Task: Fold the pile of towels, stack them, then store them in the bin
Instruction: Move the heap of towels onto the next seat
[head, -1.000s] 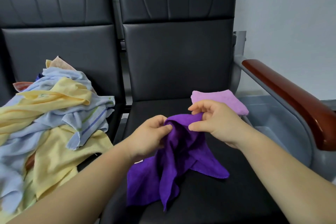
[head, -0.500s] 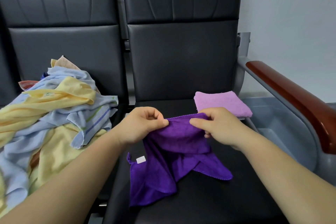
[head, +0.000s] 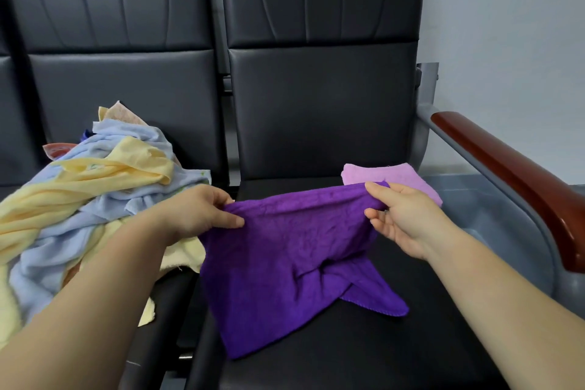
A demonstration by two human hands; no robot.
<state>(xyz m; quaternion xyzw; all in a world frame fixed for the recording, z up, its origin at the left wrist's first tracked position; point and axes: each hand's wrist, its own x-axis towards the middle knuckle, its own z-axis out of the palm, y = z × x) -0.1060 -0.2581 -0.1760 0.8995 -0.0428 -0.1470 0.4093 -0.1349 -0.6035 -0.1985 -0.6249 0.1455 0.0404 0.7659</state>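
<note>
A dark purple towel (head: 294,260) hangs stretched between my two hands above the right black seat (head: 364,355). My left hand (head: 202,209) pinches its upper left corner. My right hand (head: 402,215) pinches the upper right corner between thumb and fingers. The towel's lower part drapes onto the seat, with one corner folded out to the right. A folded light pink towel (head: 383,176) lies at the back of the same seat, behind my right hand. A loose pile of yellow and pale blue towels (head: 88,187) covers the left seat.
A grey bin (head: 493,222) stands to the right of the seat, under a grey frame with a brown wooden armrest (head: 519,180). Two black padded backrests (head: 319,73) rise behind the seats. A pale wall is at the right.
My hands have moved apart along the purple towel's top edge, spreading it from a bunched state into a wide flat sheet. The towel now hangs more open over the seat.
</note>
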